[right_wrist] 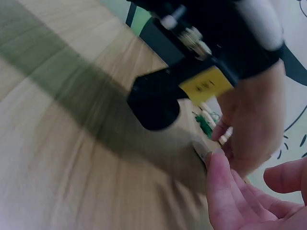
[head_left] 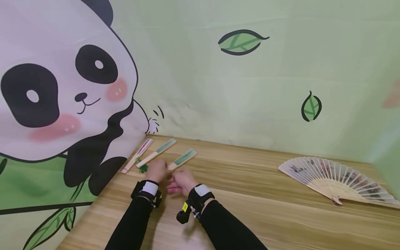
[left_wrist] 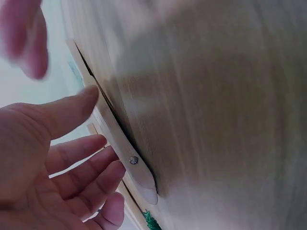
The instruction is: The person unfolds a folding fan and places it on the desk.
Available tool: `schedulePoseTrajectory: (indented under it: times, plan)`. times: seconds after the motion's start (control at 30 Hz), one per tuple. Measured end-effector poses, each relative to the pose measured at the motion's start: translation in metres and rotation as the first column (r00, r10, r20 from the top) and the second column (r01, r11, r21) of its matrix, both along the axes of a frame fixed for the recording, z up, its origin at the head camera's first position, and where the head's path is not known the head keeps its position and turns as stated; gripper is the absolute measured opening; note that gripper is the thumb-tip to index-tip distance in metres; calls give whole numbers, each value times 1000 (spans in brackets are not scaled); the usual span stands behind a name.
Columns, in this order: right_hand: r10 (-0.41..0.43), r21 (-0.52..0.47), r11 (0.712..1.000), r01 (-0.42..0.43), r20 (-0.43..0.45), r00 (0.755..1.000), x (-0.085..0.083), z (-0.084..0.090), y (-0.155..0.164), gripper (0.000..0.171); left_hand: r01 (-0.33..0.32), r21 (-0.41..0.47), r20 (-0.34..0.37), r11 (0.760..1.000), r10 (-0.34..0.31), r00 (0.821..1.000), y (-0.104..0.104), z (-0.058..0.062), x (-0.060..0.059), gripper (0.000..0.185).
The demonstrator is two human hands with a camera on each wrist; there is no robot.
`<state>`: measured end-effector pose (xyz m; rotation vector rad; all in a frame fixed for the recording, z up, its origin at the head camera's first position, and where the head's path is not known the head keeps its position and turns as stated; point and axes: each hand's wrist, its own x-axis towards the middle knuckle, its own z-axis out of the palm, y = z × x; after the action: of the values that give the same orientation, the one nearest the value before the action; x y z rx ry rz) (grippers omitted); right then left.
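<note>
In the head view my left hand (head_left: 157, 170) is at the lower end of a folded hand fan (head_left: 182, 159) with a green panel. In the left wrist view, its thumb and loosely bent fingers touch the wooden guard of that folded fan (left_wrist: 117, 136), which lies on the table and has a metal rivet. No firm grip shows there. My right hand (head_left: 184, 181) is beside the left one. The right wrist view shows its fingers (right_wrist: 220, 187) extended near the fan's rounded end, with the thumb standing apart.
Two more folded fans, one green-panelled (head_left: 157, 152) and one purplish (head_left: 137, 156), lie at the left, with a green tassel (head_left: 143, 169) close by. A spread fan (head_left: 337, 177) rests on the wooden table (head_left: 243, 215) at far right. A panda-printed backdrop (head_left: 193, 86) rises behind.
</note>
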<state>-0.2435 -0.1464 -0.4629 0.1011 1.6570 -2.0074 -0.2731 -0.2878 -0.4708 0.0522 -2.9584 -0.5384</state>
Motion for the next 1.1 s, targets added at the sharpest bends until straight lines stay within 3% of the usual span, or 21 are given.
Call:
schedulePoseTrajectory:
  times: [0.1,0.2,0.37,0.53,0.77,1.0,1.1]
  plan:
    - [5,-9,1000,-5,2,1000,0,-3,-6,16,11,-15,18,1000,-11,1000,2,3,1,27]
    - [41,-25,999,-41,-2,999,1,-8,-6,17,23,-13,44,1000,-23,999,6,4,1,24]
    - [67,-77,995,-66,2,998,0,-18,-1,24,44,-25,30,999,-43,999,10,6,6,22]
    - [68,-179,982,-66,4,998,-7,-24,17,33,96,60,-1,994,-96,995,20,11,11,14]
    - [57,-240,968,-80,-102,993,-18,-23,51,34,149,256,-7,955,-152,988,53,25,19,14]
    - [-7,-194,981,-31,-193,981,-20,-12,94,38,288,257,-102,922,-270,957,98,38,23,19]
    - [1,-125,992,-31,-235,972,-19,-7,114,38,314,316,-90,895,-301,949,112,41,22,23]
